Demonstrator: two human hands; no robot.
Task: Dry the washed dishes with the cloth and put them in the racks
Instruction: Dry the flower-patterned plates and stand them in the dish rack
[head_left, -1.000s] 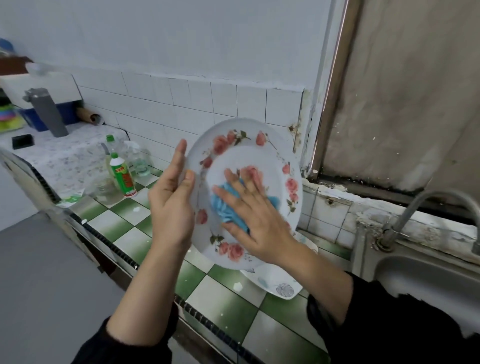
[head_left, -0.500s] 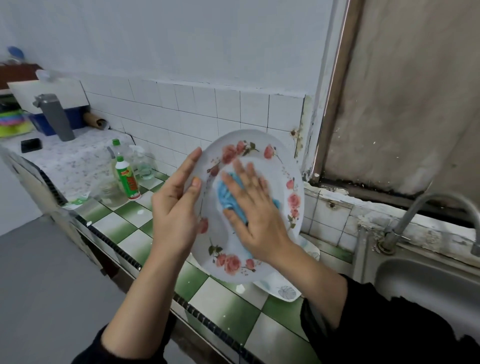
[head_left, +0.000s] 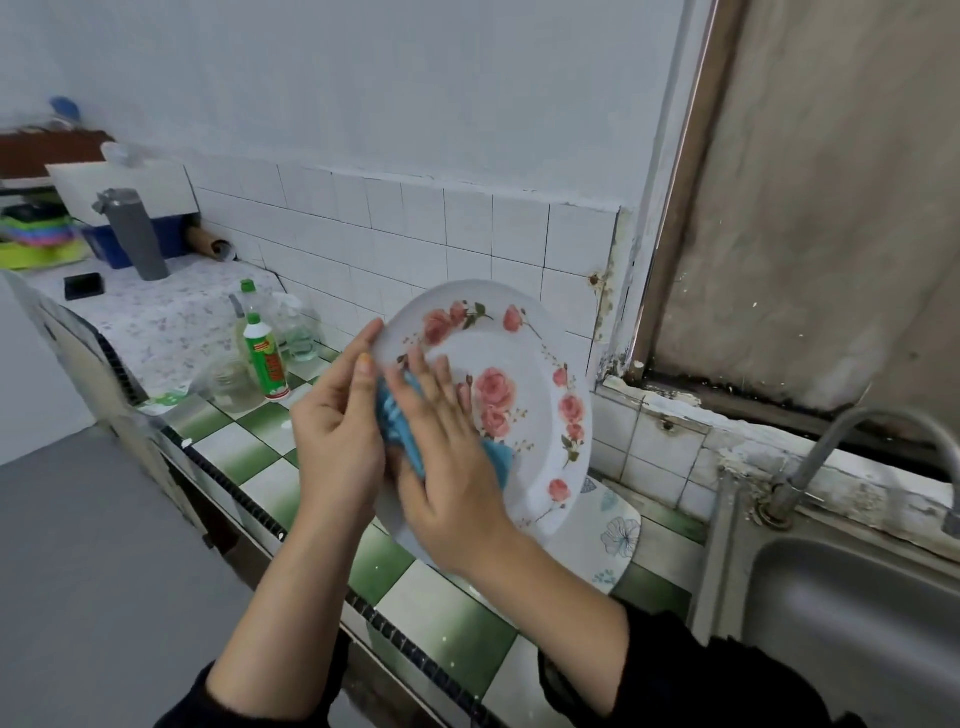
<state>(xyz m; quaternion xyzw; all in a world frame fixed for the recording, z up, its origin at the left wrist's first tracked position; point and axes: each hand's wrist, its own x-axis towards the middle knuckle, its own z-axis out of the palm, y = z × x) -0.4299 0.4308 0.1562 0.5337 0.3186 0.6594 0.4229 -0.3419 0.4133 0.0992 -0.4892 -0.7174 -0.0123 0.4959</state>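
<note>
Nearest to you, your black sleeves (head_left: 675, 675) are showing at the bottom of the view, and both forearms are reaching over the front edge of the green-and-white tiled tabletop (head_left: 431, 623).

Your left grip (head_left: 337, 436) is holding the rose-patterned plate (head_left: 530, 364) by its left rim. The thumb is lying on the face and the fingers are running up along the edge behind it. Your right grip (head_left: 447, 467) is lying flat with its fingers spread, pressing the blue cloth (head_left: 400, 426) against the left part of the plate's face.

The plate is standing tilted on edge over the middle of the tabletop, facing you. Your right wrist is hiding its lower rim, so you cannot tell whether it is touching the tiles.

Just behind it, a second plate (head_left: 608, 535) with blue flower prints is lying flat near the tabletop's right edge, beside the steel sink (head_left: 857, 623). The tap (head_left: 857, 431) is arching over the sink's back edge.

Toward the back left, a green-labelled bottle (head_left: 265, 358) is standing upright with a glass jar (head_left: 234, 384) just beside it. At the far left corner, a grey flask (head_left: 137, 234) is standing upright.
</note>
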